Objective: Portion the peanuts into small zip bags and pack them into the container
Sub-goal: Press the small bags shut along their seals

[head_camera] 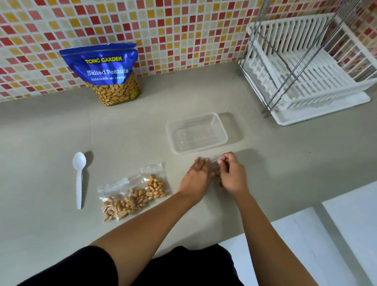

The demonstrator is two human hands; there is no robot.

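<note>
- Filled zip bags lie on the counter.
- Right hand pinches the top of a small peanut bag; left hand touches it, grip blurred, cannot tell.
- Clear container just beyond.
- Peanut pouch farthest.

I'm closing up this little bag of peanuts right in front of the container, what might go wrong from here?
The right hand pinches the small zip bag at its top, with the left hand blurred against it; if the seal isn't fully shut, peanuts may spill on the counter.
The clear container is empty and probably light, so a hasty drop might shove it.
The filled bags lie close beside the left arm, which might sweep them.
</note>
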